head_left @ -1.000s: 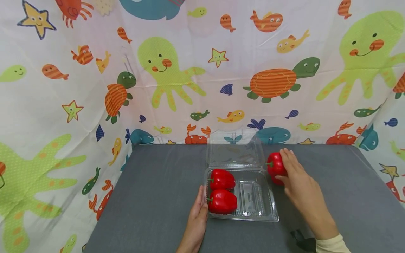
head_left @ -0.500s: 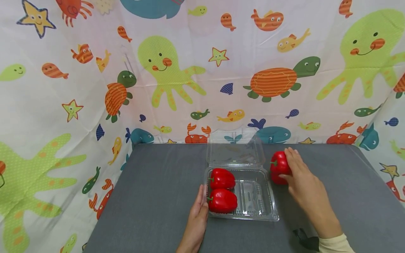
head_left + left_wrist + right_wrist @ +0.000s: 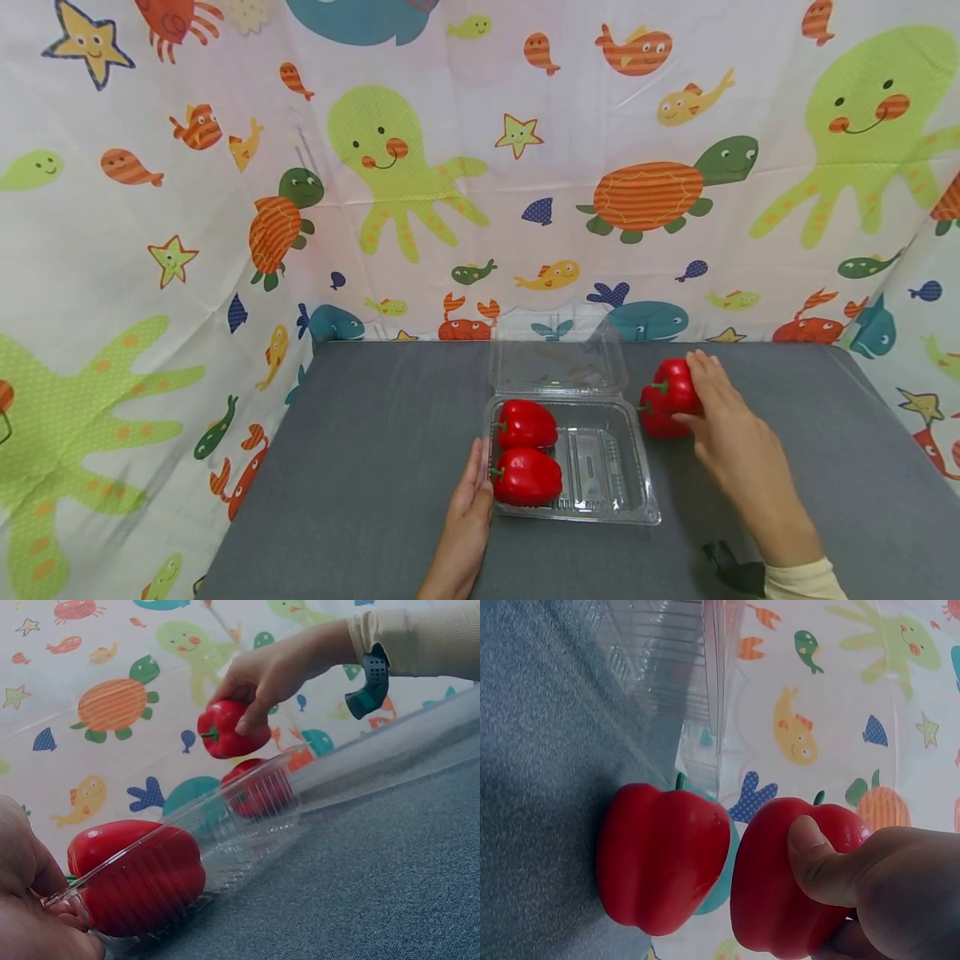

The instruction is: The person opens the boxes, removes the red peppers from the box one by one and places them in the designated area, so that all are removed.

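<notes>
My right hand (image 3: 731, 442) holds a red bell pepper (image 3: 681, 385) by its side, thumb across it. Just below it, a second red pepper (image 3: 660, 859) rests on the table, right of a clear plastic clamshell container (image 3: 600, 518). The right wrist view shows the two peppers side by side, green stems toward the container. Inside the container's left half lie a back pepper (image 3: 528, 425) and a front pepper (image 3: 527, 477), stems to the left. My left hand (image 3: 465, 517) grips the container's left rim; its fingers (image 3: 45, 877) show close by the front pepper.
The container's transparent lid (image 3: 558, 362) stands folded back behind the tray. A grey cloth (image 3: 375, 467) covers the table. Behind rises a curtain (image 3: 450, 167) printed with sea animals. A dark strap (image 3: 369, 682) hangs at my right wrist.
My right hand has moved to the right with its pepper, away from the container, and more of the pepper on the table shows beneath. The left hand and container have stayed put.
</notes>
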A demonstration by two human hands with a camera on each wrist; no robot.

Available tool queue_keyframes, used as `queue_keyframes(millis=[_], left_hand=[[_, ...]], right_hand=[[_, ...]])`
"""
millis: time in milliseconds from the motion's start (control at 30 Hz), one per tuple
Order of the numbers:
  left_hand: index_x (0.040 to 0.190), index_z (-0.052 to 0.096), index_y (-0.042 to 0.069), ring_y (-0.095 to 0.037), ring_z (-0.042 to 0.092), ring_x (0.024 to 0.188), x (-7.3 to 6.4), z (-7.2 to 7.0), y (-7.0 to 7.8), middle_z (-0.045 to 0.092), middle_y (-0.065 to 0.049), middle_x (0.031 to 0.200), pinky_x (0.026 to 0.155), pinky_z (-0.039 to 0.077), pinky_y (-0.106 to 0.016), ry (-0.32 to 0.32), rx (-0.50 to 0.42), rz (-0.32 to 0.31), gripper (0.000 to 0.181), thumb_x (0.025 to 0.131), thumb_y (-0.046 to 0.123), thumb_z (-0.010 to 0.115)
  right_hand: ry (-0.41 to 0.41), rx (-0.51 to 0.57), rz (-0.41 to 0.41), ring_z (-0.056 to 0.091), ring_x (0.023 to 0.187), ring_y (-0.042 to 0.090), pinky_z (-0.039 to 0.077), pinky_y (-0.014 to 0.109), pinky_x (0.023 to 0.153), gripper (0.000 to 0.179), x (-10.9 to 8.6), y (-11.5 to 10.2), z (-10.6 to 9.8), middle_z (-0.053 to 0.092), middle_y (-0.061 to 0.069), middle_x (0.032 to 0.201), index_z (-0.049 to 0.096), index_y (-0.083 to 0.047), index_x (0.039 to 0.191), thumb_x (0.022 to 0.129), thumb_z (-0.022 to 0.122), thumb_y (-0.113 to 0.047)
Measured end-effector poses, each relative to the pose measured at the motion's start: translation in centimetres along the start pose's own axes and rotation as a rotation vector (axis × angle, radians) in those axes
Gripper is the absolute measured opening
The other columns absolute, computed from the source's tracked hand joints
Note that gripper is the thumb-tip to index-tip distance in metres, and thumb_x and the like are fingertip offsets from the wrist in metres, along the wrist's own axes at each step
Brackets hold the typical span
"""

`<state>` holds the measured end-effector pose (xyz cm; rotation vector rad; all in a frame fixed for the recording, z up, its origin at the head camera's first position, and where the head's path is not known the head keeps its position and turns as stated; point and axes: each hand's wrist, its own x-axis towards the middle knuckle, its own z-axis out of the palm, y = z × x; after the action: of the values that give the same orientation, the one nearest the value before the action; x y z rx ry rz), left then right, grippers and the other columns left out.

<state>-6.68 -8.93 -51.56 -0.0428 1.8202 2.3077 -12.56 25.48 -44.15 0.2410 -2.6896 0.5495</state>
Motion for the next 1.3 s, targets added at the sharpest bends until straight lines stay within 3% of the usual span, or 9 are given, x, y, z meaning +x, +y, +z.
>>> queue_keyframes(millis=[1300], left_hand=[[0.172, 0.010, 0.017, -0.021, 0.007, 0.163, -0.1, 0.0, -0.1, 0.014, 0.003, 0.177, 0.126, 0.020, -0.042, 0.001, -0.020, 0.000, 0.064, 0.114, 0.009, 0.036]], right_hand=[[-0.026, -0.037, 0.073, 0.031, 0.152, 0.049, 0.052, 0.073, 0.083, 0.113, -0.6, 2.8, -1.0, 0.035, 0.030, 0.164, 0.025, -0.005, 0.168, 0.075, 0.088, 0.010]])
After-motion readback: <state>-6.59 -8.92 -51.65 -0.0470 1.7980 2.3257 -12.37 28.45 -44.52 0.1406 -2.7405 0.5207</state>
